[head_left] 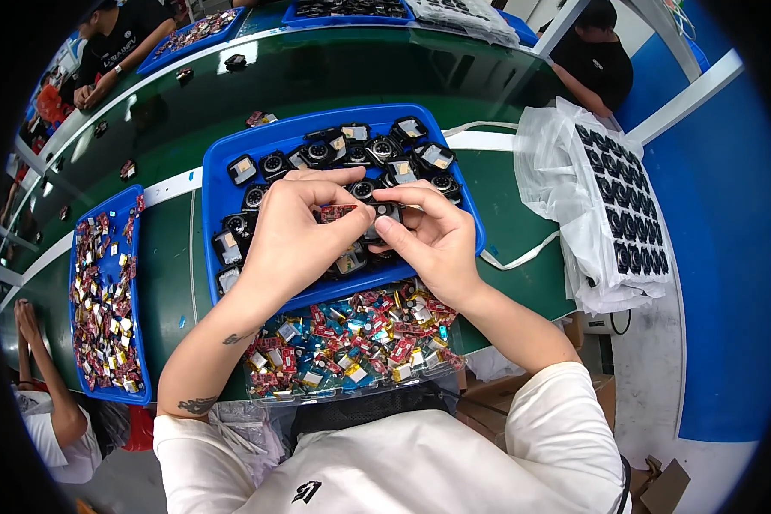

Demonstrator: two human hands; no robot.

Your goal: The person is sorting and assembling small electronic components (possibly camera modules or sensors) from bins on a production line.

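My left hand (pixel 301 230) pinches a small red circuit board (pixel 336 212) between thumb and fingers. Right beside it, my right hand (pixel 437 244) is closed on a black watch case (pixel 388 211), its thumb across the case. Board and case are close together; whether they touch is hard to see. Both hands are above a blue tray (pixel 212 193) of black watch cases, some showing round backs and others a pale inner side. Closer to my body lies a heap of red circuit boards with small silver-and-yellow batteries (pixel 351 343) in a clear tray.
A long blue tray (pixel 146 343) of similar boards is at the left on the green conveyor belt (pixel 167 265). White-wrapped trays of black parts (pixel 621 201) stand at the right. Co-workers sit across the line and at the lower left. Cardboard boxes (pixel 660 484) are on the floor.
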